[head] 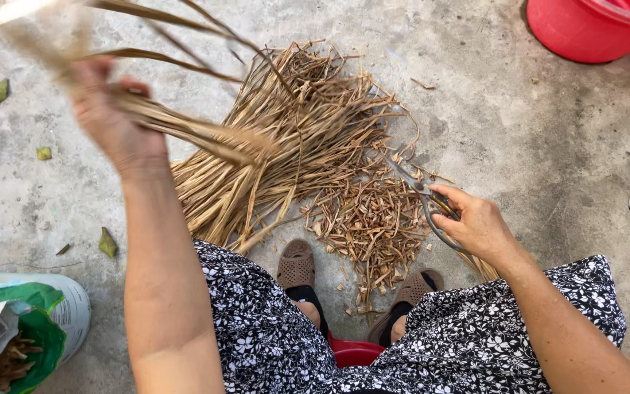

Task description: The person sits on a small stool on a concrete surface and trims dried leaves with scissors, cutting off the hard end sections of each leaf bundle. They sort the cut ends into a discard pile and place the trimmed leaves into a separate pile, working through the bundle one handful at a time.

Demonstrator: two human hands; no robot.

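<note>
My left hand [114, 120] is raised at the upper left and is closed around a bunch of long dry tan stalks [184, 128], blurred by motion. My right hand [475, 222] rests low at the right and grips a pair of scissors [421, 193], blades pointing up-left over the floor. A big sheaf of the same dry stalks [293, 131] lies on the concrete between the hands. A heap of short cut pieces [373, 226] sits just left of the scissors, in front of my two brown sandals [297, 264].
A red bucket [592, 29] stands at the top right. At the bottom left is a white-and-green sack [16, 328] with brown pieces inside. A red stool edge [355, 354] shows under my floral dress. Loose leaves [107, 243] dot the concrete floor [519, 124].
</note>
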